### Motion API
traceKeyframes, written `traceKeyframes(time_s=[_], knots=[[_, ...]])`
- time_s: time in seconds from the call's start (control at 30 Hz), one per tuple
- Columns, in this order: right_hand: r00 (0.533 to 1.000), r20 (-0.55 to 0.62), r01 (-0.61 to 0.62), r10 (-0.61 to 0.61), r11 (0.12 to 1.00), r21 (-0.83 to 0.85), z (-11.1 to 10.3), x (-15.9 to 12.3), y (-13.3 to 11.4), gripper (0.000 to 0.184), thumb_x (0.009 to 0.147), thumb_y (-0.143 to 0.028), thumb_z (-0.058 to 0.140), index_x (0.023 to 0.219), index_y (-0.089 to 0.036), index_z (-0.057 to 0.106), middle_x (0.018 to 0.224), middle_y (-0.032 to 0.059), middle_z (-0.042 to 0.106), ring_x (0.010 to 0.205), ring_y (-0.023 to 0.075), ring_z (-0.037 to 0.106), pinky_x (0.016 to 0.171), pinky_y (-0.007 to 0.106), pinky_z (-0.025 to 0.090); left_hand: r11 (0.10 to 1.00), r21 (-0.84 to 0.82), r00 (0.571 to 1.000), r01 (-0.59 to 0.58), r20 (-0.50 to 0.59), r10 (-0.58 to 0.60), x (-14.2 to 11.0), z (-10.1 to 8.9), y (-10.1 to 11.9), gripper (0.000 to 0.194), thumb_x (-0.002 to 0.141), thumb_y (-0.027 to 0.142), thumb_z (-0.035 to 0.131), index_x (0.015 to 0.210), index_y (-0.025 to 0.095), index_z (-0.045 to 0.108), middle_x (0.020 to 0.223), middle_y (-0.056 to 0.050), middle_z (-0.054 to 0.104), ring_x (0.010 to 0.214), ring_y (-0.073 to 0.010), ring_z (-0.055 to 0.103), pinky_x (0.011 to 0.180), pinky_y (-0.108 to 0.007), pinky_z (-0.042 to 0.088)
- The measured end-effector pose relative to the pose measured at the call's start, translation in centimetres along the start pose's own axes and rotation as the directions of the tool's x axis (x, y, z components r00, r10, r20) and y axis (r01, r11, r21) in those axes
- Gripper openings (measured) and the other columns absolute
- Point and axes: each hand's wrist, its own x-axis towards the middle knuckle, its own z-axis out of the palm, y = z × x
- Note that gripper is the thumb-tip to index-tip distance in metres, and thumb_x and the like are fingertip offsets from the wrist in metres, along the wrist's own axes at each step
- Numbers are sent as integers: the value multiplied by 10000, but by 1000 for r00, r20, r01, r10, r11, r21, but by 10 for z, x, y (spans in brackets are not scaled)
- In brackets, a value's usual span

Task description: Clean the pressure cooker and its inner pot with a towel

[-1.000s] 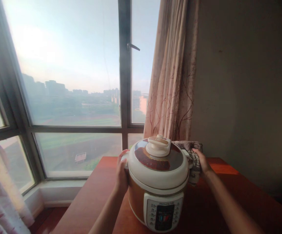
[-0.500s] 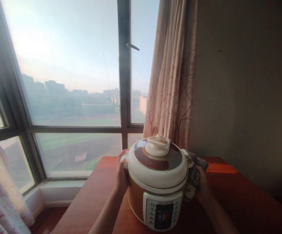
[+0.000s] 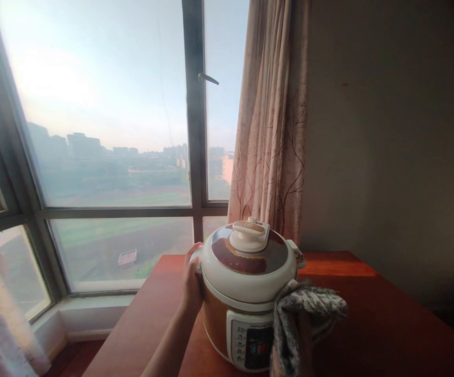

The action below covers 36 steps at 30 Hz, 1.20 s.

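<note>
A white and brown electric pressure cooker stands on the table, its lid on and its control panel facing me. My left hand is closed around the cooker's left side handle. In front of the cooker's right side, my right hand grips a grey and white patterned cloth. Much of that hand is hidden by the cloth and by shadow. The cloth covers the right part of the control panel; whether it touches the panel I cannot tell. The lid's knob points up.
The reddish-brown table extends to both sides of the cooker. Behind it are a large window and a gathered curtain. Another curtain hangs at the lower left. A plain wall is on the right.
My right hand has left the cooker's right handle and come forward with the cloth to the front panel. My left hand keeps its grip. The view has shifted slightly.
</note>
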Motion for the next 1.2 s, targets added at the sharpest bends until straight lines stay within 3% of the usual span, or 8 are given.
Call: traceKeyframes(time_s=[0.1,0.27,0.43,0.63,0.8,0.97,1.07,1.2], knots=[[984,-66,147,-167,962,-232,-4,23,-34,720,826,-198,635,1487,-402,434,1635,32,264,1433,511,290,1079,719,300,1000,8,1000,0,5,0,1,-1,-1,454,822,426,614,1241,253,590,1184,-32,683,1101,-242,610,979,-358,435],[916,172,392,-362,899,-193,-40,101,-74,749,787,-366,597,1509,-305,407,1618,67,315,1436,469,304,1129,680,228,997,62,999,-41,-7,41,2,-3,-2,476,802,459,628,1221,236,606,1182,-47,680,1080,-261,623,949,-383,467],[951,215,230,-222,973,-13,-56,181,-66,537,848,-264,524,1385,-245,543,1446,75,556,1372,295,466,1178,474,311,998,63,999,-30,-13,31,3,-4,-3,487,790,479,631,1211,236,604,1176,-45,680,1067,-255,628,931,-369,475],[959,279,55,-42,998,-36,-48,227,-41,403,837,-299,547,1205,-201,680,1298,107,658,1286,304,542,1133,487,373,1000,20,1000,-24,-6,24,2,-1,-2,457,802,444,630,1205,231,602,1193,-46,676,1130,-257,601,967,-360,447],[975,192,100,-113,992,77,-54,199,-46,456,900,-315,532,1347,-255,591,1428,76,570,1390,280,438,1187,505,299,1000,5,1000,12,4,-12,0,0,-1,480,810,471,634,1230,244,580,1085,-29,703,981,-233,636,889,-347,461],[986,97,119,-135,982,149,-50,130,-51,529,971,-325,435,1499,-317,408,1589,31,377,1507,306,226,1224,602,157,1000,-9,1000,-11,7,11,1,-1,-2,445,829,420,613,1238,247,583,1159,-32,683,1077,-232,612,957,-344,434],[998,-32,53,-49,993,101,-31,75,-32,551,978,-361,422,1526,-349,366,1637,15,279,1501,343,241,1193,631,232,1000,-12,1000,6,-2,-6,1,-2,-2,453,820,417,623,1242,256,586,1182,-28,680,1109,-233,606,981,-341,427],[1000,-26,-3,4,999,47,-10,17,1,632,948,-438,508,1550,-380,323,1484,22,527,1403,346,437,1072,560,443,999,-38,1000,11,10,-11,1,-1,0,487,799,441,648,1246,258,584,1197,-32,682,1116,-246,615,990,-357,433]])
